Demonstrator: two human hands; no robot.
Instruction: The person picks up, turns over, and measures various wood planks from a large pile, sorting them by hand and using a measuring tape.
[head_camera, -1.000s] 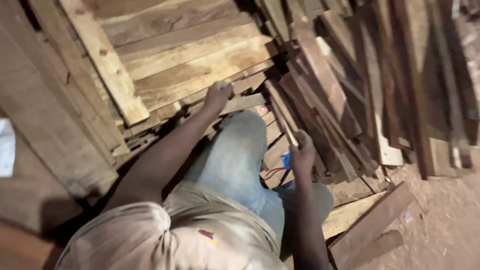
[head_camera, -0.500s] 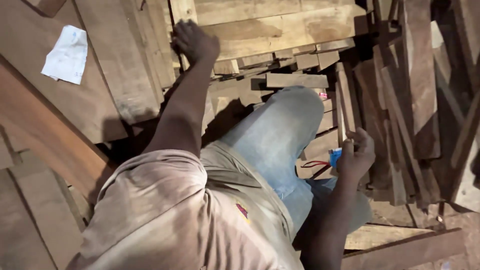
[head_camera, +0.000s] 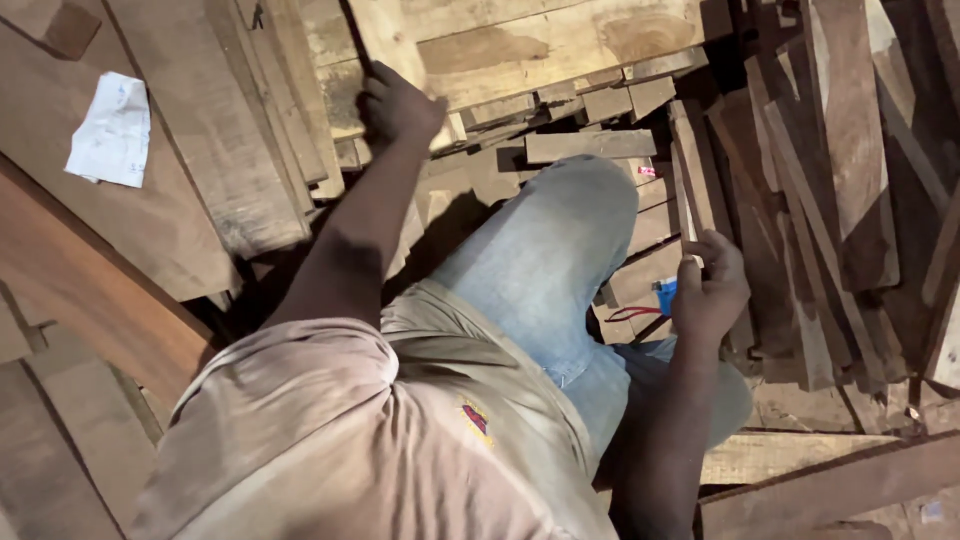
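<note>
The pale plank (head_camera: 540, 45) lies flat at the top of the heap of timber, its near end over a row of short offcuts (head_camera: 590, 100), and the left hand (head_camera: 398, 105) is laid on its lower left edge, fingers curled down over the wood; whether they pinch it or only rest there cannot be told. Half a second ago that hand sat on the same board with the arm stretched out the same way, so the contact has held while the view has drifted a little, the plank now filling more of the top edge. A second ago the hand was lower, on a darker strip beside the knee, and has since gone up to the pale board. The right hand (head_camera: 710, 290) is closed around a thin wooden slat (head_camera: 690, 200) that runs up and away from it, just beside a small blue object (head_camera: 666, 295) and a red cord (head_camera: 630, 314) lying on the boards below; it gripped the same slat in both earlier frames and has hardly shifted. Between the two arms the bent knee in light blue jeans (head_camera: 560, 260) rises toward the offcuts. To the left, a crumpled white paper (head_camera: 112, 135) lies on a broad brown board (head_camera: 150, 190); to the right, dark reddish planks (head_camera: 840, 180) lean in a stack.
</note>
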